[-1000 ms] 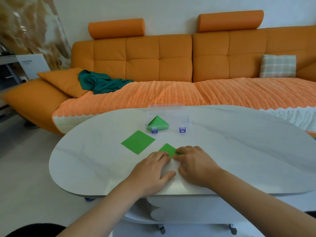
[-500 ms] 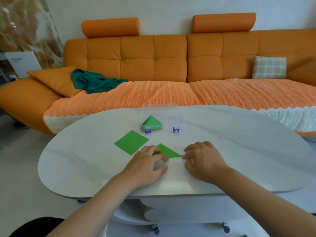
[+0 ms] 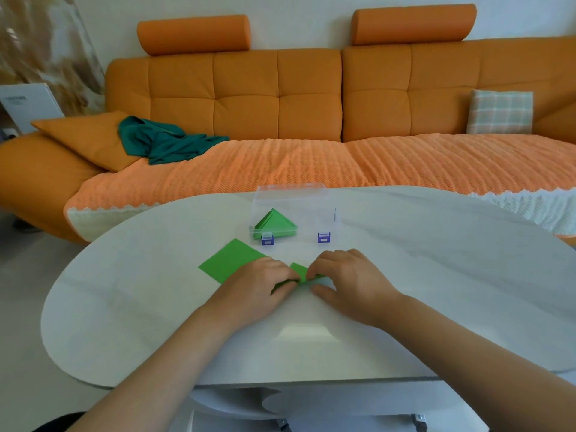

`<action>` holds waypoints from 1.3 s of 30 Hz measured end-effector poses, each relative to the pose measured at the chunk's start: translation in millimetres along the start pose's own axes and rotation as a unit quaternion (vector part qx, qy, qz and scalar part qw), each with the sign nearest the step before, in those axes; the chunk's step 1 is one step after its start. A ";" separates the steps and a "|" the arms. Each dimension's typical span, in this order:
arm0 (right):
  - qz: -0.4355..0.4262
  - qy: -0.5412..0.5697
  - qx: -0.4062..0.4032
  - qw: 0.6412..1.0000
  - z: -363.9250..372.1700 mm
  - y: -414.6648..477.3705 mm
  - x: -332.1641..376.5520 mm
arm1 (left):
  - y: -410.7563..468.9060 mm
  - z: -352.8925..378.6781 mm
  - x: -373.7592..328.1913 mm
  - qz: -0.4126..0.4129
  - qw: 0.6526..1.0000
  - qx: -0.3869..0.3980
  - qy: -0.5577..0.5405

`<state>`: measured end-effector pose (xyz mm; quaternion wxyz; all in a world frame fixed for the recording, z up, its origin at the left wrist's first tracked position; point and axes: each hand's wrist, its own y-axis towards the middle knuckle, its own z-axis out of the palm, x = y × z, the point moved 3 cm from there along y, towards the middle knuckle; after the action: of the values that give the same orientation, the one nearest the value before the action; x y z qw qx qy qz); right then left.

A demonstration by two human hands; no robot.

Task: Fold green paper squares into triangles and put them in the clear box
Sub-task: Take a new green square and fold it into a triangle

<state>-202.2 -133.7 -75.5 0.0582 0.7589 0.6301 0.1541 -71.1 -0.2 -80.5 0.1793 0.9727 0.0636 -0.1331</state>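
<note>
It is a home living room: a long orange sofa [image 3: 280, 98] runs behind, a checked cushion [image 3: 500, 112] lies far beyond the right hand [image 3: 352, 282], crumpled teal clothing [image 3: 165, 143] beyond the left hand [image 3: 252, 291], a white coffee table [image 3: 124, 307] beneath both.

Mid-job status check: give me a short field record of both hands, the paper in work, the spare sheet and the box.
left hand: pinches the paper in work at its left end
right hand: pinches its right part
paper in work: green, partly folded, mostly hidden by the hands
spare sheet: flat green square on the table, one corner hidden by the left hand
clear box: beyond the hands
folded triangles: stacked in the box's left part
</note>
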 end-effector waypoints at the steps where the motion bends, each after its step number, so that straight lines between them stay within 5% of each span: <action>1: -0.009 -0.004 -0.019 1.000 0.5 3.5 -0.2 | 1.1 -0.5 0.2 0.007 1.000 -0.011 0.003; 20: -0.005 0.056 -0.172 0.983 -10.0 16.6 8.8 | 9.8 -9.4 -7.2 0.052 0.990 -0.132 0.013; 39: 0.117 0.032 -0.114 0.986 -24.1 8.6 -18.9 | 5.2 -35.4 7.9 0.030 0.983 -0.160 0.089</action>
<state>-204.6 -156.5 -53.4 0.1057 0.8106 0.5165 0.2550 -54.3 8.5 -49.1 0.3302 0.9408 0.0706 -0.0284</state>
